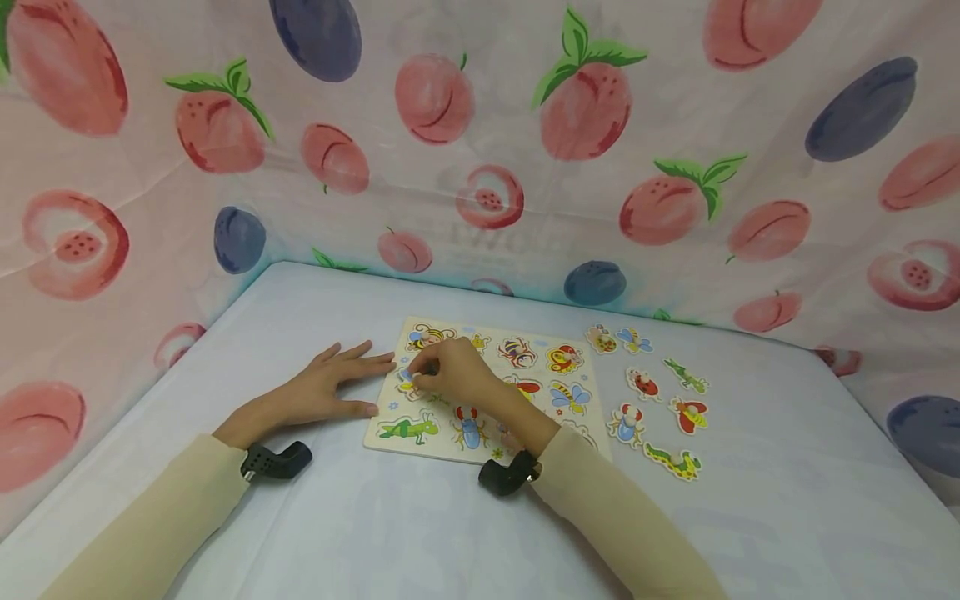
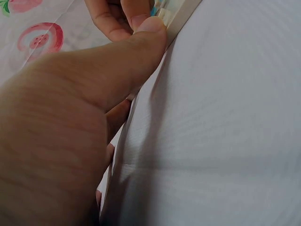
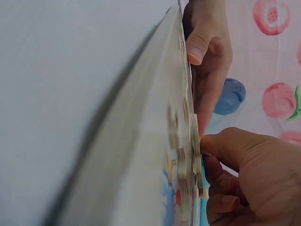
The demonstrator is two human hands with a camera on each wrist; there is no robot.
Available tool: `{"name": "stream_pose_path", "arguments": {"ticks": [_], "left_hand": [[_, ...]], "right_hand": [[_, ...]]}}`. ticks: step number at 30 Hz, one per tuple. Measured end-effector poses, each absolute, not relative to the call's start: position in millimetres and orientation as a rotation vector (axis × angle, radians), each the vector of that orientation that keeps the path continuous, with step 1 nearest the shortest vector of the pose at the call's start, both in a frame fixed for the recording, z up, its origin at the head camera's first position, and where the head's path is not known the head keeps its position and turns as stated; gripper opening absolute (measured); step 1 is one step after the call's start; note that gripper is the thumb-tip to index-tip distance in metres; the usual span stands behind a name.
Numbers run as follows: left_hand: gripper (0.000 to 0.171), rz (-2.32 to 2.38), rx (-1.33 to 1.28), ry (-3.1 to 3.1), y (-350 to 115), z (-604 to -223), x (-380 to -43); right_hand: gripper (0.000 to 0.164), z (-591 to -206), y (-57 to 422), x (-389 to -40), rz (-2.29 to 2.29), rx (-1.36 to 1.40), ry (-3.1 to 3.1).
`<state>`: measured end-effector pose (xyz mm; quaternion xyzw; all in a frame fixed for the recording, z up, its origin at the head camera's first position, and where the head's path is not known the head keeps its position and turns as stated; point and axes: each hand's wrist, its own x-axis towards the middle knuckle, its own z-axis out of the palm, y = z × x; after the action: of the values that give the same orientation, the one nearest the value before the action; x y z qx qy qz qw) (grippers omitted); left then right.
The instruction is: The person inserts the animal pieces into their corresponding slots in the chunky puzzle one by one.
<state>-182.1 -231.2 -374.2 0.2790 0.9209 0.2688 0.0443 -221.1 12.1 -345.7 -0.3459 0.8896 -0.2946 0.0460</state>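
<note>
A wooden insect puzzle board (image 1: 457, 327) lies flat on the table. At its left side, my right hand (image 1: 459, 372) pinches a thin wooden puzzle piece (image 3: 196, 153) between thumb and fingers, close over the middle row. Blue and yellow parts show beneath those fingertips; the hand hides the rest of the piece. My left hand (image 1: 330, 387) lies with spread fingers beside the board, its fingertips and thumb right at the left edge. Around the right hand are pictures of a spider (image 1: 517, 352), a grasshopper (image 1: 407, 428) and a blue beetle (image 1: 469, 427).
Several loose puzzle pieces lie right of the board, among them a ladybug (image 1: 643, 383), a caterpillar (image 1: 672, 461), a beetle (image 1: 626, 425) and a dragonfly (image 1: 634, 340). A fruit-patterned cloth (image 1: 555, 192) rises behind the white table (image 1: 360, 533).
</note>
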Motion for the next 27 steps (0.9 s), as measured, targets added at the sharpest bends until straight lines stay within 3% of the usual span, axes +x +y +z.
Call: {"name": "stream_pose_path", "arguments": {"ticks": [27], "left_hand": [[0.069, 0.822, 0.884, 2.813, -230.5, -371.8, -182.4]], "right_hand": [[0.011, -346.5, 10.7, -221.3, -0.908, -1.102, 2.693]]}}
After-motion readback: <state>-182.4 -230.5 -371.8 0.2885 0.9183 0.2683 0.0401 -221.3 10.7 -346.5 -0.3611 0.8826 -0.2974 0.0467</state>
